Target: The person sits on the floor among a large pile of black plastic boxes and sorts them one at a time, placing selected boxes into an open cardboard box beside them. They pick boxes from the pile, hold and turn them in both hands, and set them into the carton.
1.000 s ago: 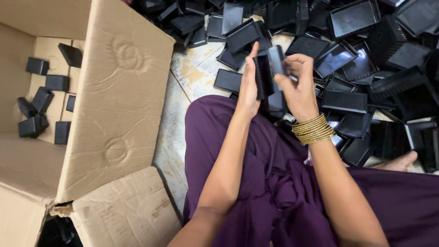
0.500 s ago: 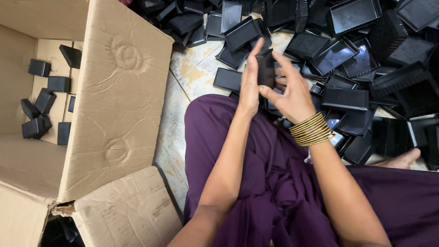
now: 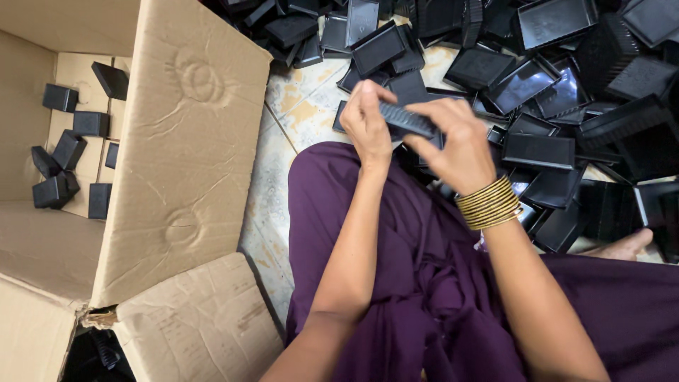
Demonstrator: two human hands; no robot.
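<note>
Keep left hand and right hand both closed on the black plastic tray above the purple-clad lap, gripping by the edges, squarely, clear of the tray pile.

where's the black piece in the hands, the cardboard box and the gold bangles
black ribbed piece (image 3: 409, 120), head view, on its ridged side between the hands
cardboard box (image 3: 191, 141), head view, on the open flap
gold bangles (image 3: 489, 204), head view, middle of the stack on the right wrist
</note>
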